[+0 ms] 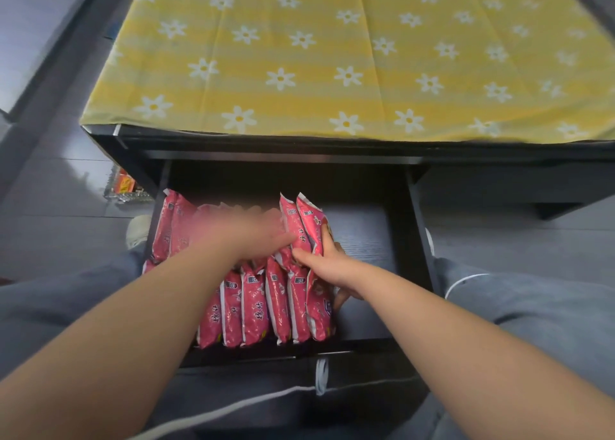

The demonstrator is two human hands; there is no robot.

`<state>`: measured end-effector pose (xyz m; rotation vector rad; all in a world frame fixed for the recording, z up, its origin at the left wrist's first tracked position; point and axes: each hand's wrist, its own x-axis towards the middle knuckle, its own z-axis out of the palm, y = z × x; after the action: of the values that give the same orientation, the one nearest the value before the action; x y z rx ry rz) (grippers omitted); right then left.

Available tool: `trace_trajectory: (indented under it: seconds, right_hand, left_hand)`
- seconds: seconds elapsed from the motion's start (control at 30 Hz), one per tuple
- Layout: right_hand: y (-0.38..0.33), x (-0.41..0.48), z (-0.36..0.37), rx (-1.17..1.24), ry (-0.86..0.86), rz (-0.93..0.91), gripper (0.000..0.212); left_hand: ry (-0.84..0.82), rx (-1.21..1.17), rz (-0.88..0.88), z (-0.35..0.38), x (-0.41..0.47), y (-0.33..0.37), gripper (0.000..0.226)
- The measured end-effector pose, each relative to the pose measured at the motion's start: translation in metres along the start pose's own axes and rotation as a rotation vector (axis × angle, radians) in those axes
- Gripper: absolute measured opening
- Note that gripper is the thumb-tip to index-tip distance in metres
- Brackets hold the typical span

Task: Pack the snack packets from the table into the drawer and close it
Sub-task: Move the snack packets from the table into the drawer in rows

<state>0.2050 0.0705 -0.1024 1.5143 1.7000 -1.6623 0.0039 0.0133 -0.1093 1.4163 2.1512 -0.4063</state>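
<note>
Both hands work inside the open drawer [404, 240]: the blurred left hand [263, 236] presses on the far row of snack packets [253, 306], its grip impossible to tell; the right hand [324, 266] holds two upright packets [304, 223]. Standing too high, they may catch the table [299, 57] edge when closing.

I am seeing my left hand [256, 236] smearing into a blur over the back row of snack packets [233, 211], hiding their tops. My right hand [327, 266] is covering its fingertips behind the packets. The tablecloth [332, 57] is running off the top edge.
</note>
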Motion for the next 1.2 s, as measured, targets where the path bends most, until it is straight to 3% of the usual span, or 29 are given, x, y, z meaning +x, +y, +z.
trace_trajectory:
  seconds: [0.13,0.23,0.3,0.4,0.53,0.7,0.8,0.9,1.03,1.2]
  right_hand:
    - [0.002,-0.001,0.002,-0.036,-0.013,-0.009,0.122]
    - [0.002,-0.002,0.007,-0.058,-0.048,-0.038,0.124]
    - [0.004,-0.001,0.008,-0.048,-0.072,-0.049,0.126]
    - [0.008,-0.001,0.005,-0.027,-0.092,-0.092,0.124]
    - [0.012,0.001,0.01,-0.035,-0.04,-0.058,0.135]
    - [0.017,0.006,0.01,-0.098,-0.031,-0.025,0.14]
    - [0.014,0.011,0.011,-0.149,-0.028,-0.047,0.142]
    - [0.013,0.017,0.013,-0.151,-0.035,-0.065,0.147]
    - [0.015,0.022,0.017,-0.179,-0.024,-0.06,0.151]
    - [0.012,0.023,0.019,-0.178,-0.038,-0.034,0.152]
  left_hand:
    - [-0.083,-0.146,-0.024,-0.012,0.004,-0.001,0.098]
    - [0.039,-0.202,-0.08,-0.028,0.012,0.002,0.096]
    - [0.144,-0.226,0.025,-0.032,0.018,0.013,0.091]
    - [0.065,-0.375,0.192,-0.027,0.023,0.031,0.086]
    - [0.015,-0.117,0.181,-0.008,0.021,0.053,0.081]
    - [-0.077,-0.113,0.198,-0.009,0.02,0.055,0.089]
    - [0.017,-0.044,0.231,-0.018,0.02,0.039,0.089]
    - [0.201,0.047,0.093,-0.023,0.016,0.009,0.096]
    - [0.027,0.007,-0.125,-0.014,-0.002,-0.041,0.104]
    - [-0.023,0.007,-0.106,-0.008,-0.02,-0.039,0.098]
